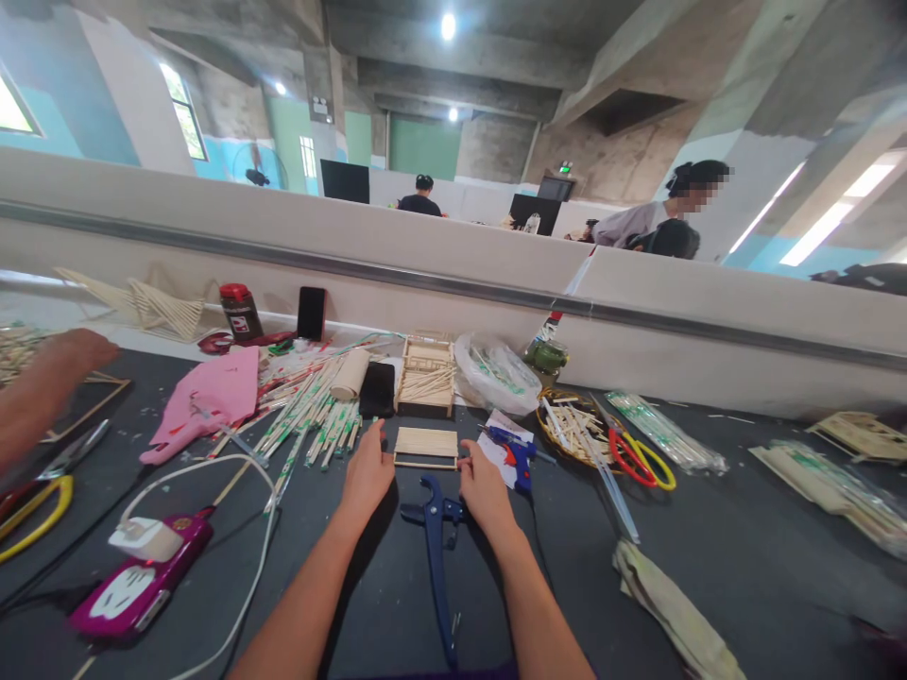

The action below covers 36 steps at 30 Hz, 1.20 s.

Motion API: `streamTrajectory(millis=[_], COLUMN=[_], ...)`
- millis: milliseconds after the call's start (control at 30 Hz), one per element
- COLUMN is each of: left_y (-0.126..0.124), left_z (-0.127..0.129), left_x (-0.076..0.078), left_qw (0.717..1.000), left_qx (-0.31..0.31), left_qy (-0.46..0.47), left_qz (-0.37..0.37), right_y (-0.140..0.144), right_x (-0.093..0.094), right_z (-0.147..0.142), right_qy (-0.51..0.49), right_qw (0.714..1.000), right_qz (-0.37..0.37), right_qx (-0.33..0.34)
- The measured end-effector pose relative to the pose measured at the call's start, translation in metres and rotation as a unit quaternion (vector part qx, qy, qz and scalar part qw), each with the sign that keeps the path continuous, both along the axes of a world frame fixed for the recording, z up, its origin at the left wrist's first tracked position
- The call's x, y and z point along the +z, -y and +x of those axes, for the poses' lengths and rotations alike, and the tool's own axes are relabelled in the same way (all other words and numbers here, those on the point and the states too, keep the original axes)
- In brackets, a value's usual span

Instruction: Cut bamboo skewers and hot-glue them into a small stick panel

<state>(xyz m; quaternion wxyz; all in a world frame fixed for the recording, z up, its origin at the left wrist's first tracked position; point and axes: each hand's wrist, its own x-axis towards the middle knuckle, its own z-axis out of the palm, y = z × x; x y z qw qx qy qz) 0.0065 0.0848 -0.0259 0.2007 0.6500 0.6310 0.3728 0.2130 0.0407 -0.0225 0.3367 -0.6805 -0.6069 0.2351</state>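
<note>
**Two hands at a small stick panel**

A flat panel [426, 446] made of thin sticks lies on the dark table [744, 567], just past the person's hands. The left hand [367, 475] is at the panel's left end, and the right hand [483, 491] is at its right end. The fingertips touch or nearly touch the short edges (it is hard to tell which). The fingers are loosely curled, not clamped tight, and neither hand lifts anything. Held from both ends like this, the panel looks kept straight and steady.

A blue cutter [436, 538] lies between the wrists, with its handle pointing near. A blue glue gun [516, 453] lies just right of the right hand, close enough to grab. Far behind the panel sits a small stick box [426, 376] with loose sticks in it. A heap of chopsticks [312, 411] spreads out to the left, next to a pink cloth [209, 399]. Scissors [641, 458] with red and yellow handles lie to the right. Another person's arm [42, 392] comes in at the far left.
</note>
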Motion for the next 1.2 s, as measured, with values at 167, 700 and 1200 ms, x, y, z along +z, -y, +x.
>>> streamTrajectory(millis=[167, 700, 1200], left_y=[0.002, 0.003, 0.029], left_z=[-0.001, 0.004, 0.041], left_x=[0.010, 0.033, 0.041], left_qw=[0.998, 0.815, 0.928], left_qx=[0.015, -0.030, -0.209], left_qy=[0.040, 0.552, 0.308], left_qz=[0.040, -0.172, -0.010], right_y=[0.001, 0.004, 0.025], right_x=[0.006, 0.027, 0.058], right_z=[0.006, 0.010, -0.032], right_qy=[0.029, -0.059, -0.555], right_qw=[0.999, 0.988, 0.795], right_qz=[0.021, 0.114, 0.034], right_qx=[-0.013, -0.089, 0.243])
